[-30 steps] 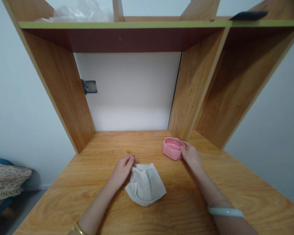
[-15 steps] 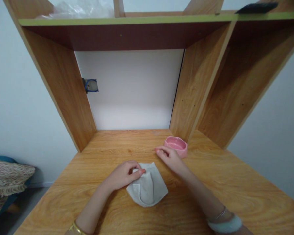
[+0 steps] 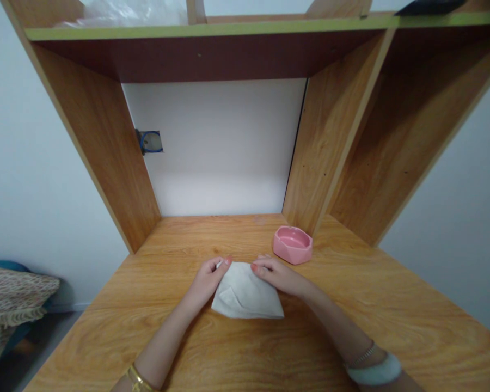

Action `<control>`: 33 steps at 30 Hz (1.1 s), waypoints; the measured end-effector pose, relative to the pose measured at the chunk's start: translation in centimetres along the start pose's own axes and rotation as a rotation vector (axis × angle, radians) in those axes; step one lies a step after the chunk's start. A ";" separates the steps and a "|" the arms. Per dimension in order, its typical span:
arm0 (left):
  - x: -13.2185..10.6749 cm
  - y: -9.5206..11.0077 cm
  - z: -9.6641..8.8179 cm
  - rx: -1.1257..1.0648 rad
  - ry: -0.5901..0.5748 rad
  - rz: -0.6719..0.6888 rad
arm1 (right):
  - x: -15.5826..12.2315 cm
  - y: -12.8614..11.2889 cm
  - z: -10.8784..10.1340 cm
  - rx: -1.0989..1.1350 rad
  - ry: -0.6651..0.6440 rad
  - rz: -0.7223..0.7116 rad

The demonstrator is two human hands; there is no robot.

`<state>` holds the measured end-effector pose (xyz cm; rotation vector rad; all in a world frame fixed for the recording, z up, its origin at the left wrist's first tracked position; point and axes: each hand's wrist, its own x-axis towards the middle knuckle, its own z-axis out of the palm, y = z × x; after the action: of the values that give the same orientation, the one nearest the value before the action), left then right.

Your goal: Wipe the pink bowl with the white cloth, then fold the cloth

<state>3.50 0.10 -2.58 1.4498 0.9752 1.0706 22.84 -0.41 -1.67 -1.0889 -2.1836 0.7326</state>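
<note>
A pale grey cloth (image 3: 245, 296) lies folded on the wooden desk (image 3: 351, 305) in front of me. My left hand (image 3: 208, 277) pinches the cloth's far left corner, fingers closed on it. My right hand (image 3: 275, 273) grips the far right edge of the same cloth, fingers curled over it. A small pink faceted bowl (image 3: 293, 244) stands apart on the desk, just beyond and to the right of my right hand, and it looks empty.
Wooden shelf uprights (image 3: 310, 158) rise at the back of the desk on both sides of a white back panel. A blue-rimmed round thing (image 3: 150, 142) sits on the left upright. Crumpled plastic (image 3: 134, 12) lies on the top shelf. Patterned fabric (image 3: 12, 294) lies at far left.
My right hand left the pink bowl and came across to the cloth's far edge. My left hand kept hold of the cloth, which now lies folded flatter, with both hands on it.
</note>
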 end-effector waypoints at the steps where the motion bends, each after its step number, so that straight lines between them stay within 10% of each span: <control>1: 0.0 0.0 0.0 -0.056 0.014 -0.043 | 0.0 0.2 -0.2 -0.007 0.005 0.010; 33: -1.2 0.4 1.1 -0.594 -0.362 -0.341 | -0.5 2.0 -1.7 0.184 0.167 0.237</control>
<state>4.18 -1.41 -2.44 0.9009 0.5493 0.7246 25.30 0.58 -2.08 -1.2768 -1.8289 0.8931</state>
